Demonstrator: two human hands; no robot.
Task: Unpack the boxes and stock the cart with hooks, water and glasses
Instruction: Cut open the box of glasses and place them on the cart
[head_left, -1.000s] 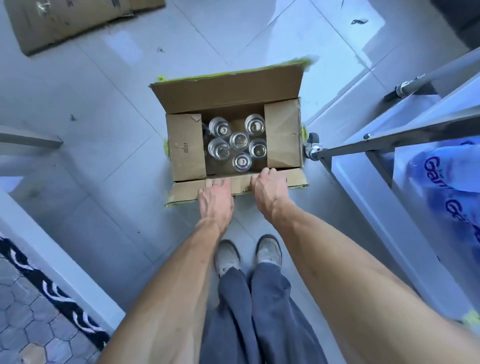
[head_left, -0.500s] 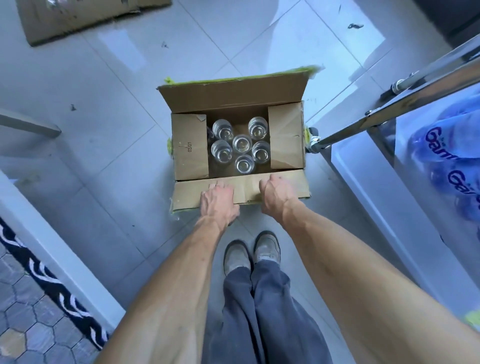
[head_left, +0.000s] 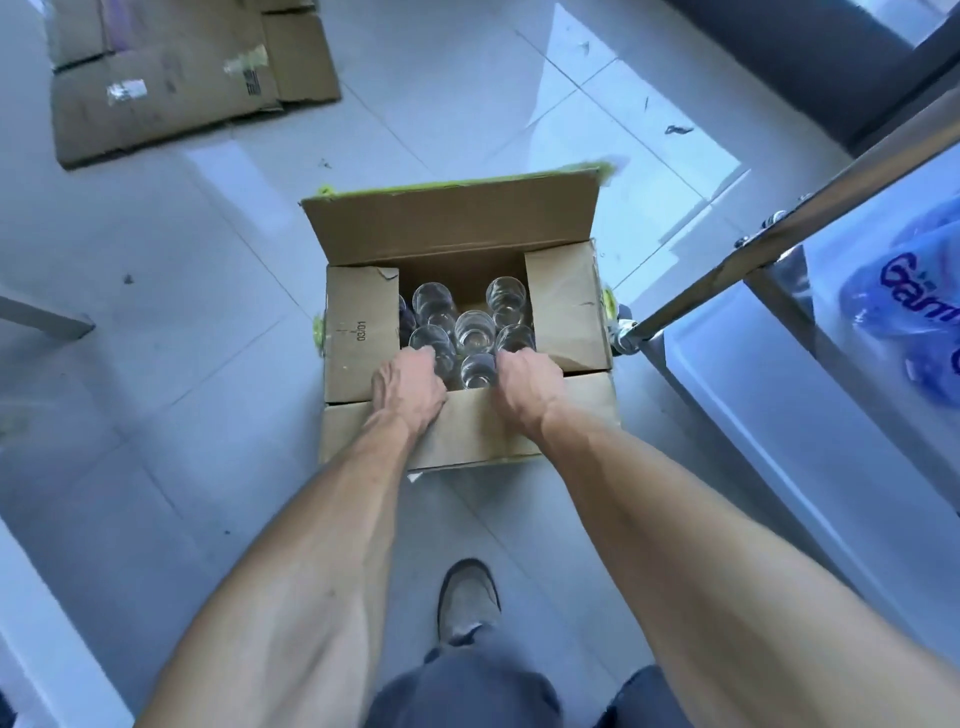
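An open cardboard box (head_left: 566, 306) stands on the tiled floor in front of my feet. Inside it stand several clear drinking glasses (head_left: 474, 328), upright and close together. Both my hands reach over the box's near flap (head_left: 467, 431) into the opening. My left hand (head_left: 410, 387) curls its fingers onto the near-left glass (head_left: 431, 338). My right hand (head_left: 527, 387) curls its fingers onto the near-right glass (head_left: 515, 336). The fingertips are hidden inside the box. At the right stands the metal cart (head_left: 779, 234), with a blue plastic-wrapped pack of water (head_left: 909, 312) on it.
Flattened cardboard (head_left: 182, 83) lies on the floor at the far left. The cart's caster wheel (head_left: 623, 338) sits right beside the box's right side. A grey ledge (head_left: 41, 317) juts in at the left. My shoe (head_left: 467, 597) is just behind the box.
Both hands have moved from the box's near flap forward into the opening, onto the nearest glasses. My head has dropped closer to the box.
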